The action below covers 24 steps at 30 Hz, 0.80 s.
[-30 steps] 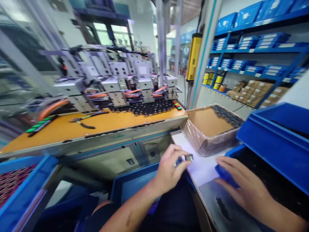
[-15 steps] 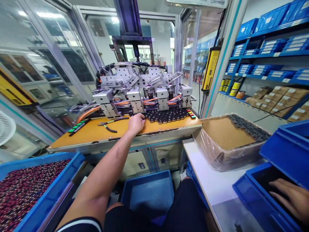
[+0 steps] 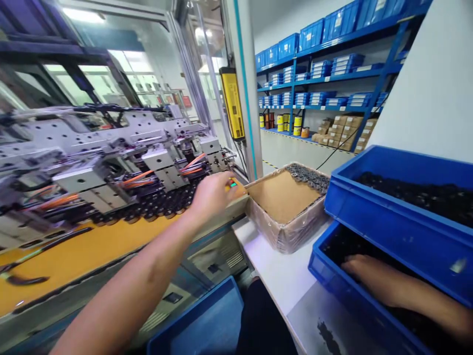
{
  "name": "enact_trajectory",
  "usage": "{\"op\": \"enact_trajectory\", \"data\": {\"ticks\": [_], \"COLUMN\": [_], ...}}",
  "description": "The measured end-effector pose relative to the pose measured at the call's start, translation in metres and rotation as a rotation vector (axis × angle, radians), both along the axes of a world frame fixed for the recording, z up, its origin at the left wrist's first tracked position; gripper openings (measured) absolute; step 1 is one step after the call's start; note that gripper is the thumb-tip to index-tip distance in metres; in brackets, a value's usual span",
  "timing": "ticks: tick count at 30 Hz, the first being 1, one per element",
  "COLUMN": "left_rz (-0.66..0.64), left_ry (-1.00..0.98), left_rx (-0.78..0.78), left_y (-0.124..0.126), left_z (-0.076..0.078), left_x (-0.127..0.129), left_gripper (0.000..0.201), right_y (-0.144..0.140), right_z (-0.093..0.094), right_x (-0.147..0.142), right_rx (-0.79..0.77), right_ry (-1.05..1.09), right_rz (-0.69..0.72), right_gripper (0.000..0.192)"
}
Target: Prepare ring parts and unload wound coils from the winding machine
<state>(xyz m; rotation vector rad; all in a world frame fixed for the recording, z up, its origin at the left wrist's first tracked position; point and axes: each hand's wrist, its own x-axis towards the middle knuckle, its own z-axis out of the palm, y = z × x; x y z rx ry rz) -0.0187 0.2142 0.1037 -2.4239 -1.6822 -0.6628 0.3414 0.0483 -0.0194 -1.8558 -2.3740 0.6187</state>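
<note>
My left hand [image 3: 212, 195] is over the right end of the yellow worktop [image 3: 121, 246], its fingers bent beside a small green button [image 3: 233, 184]. Blur and the back of the hand hide whether the fingers hold anything. Rows of small black round parts [image 3: 148, 209] stand on the worktop along the machine [image 3: 162, 162], left of this hand. My right hand [image 3: 364, 273] reaches down into the lower blue bin [image 3: 332, 276], which holds dark parts. Its fingertips are sunk among them in shadow, so their grip does not show.
An upper blue bin [image 3: 399, 212] of black parts overhangs the lower one. A plastic-lined carton [image 3: 281, 231], partly filled with dark parts, stands on the white table [image 3: 266, 261]. Pliers [image 3: 25, 281] lie at the worktop's left. A blue tub [image 3: 207, 320] is below.
The view has turned right. My left hand has moved from the left end of the black parts to the buttons at the right end. My right hand has reached further into the lower bin.
</note>
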Motion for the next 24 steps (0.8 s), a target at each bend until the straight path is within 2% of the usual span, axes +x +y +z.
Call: {"op": "enact_trajectory", "data": {"ticks": [2, 5, 8, 11, 14, 18, 21, 24], "left_rz": [-0.109, -0.231, -0.322, -0.343, -0.333, -0.334, -0.368, -0.443], "left_ry": [0.038, 0.096, 0.127, 0.124, 0.097, 0.022, -0.075, -0.226], "left_rx": [-0.06, -0.19, -0.298, -0.357, -0.377, -0.408, -0.416, -0.368], "left_y": [0.025, 0.062, 0.091, 0.108, 0.117, 0.117, 0.102, 0.067], "left_z": [-0.008, -0.028, -0.049, -0.063, -0.069, -0.068, -0.062, -0.052], "left_x": [0.054, 0.12, 0.169, 0.2, 0.217, 0.221, 0.213, 0.19], "left_gripper": [0.029, 0.03, 0.032, 0.032, 0.033, 0.032, 0.029, 0.027], "right_y": [0.002, 0.005, 0.006, 0.004, 0.003, 0.001, 0.001, 0.004], "right_z": [0.004, 0.008, 0.013, 0.017, 0.014, 0.001, -0.011, -0.022], "right_x": [0.0, 0.004, 0.006, 0.004, 0.004, 0.011, 0.02, 0.027], "right_rx": [-0.086, -0.208, -0.276, -0.279, -0.245, -0.136, 0.034, 0.2], "right_ry": [-0.042, -0.089, -0.112, -0.141, -0.124, -0.074, -0.035, -0.036], "right_rz": [0.035, 0.03, -0.018, -0.04, -0.036, -0.024, 0.041, 0.115], "right_gripper": [0.025, 0.027, 0.03, 0.031, 0.035, 0.035, 0.039, 0.04]}}
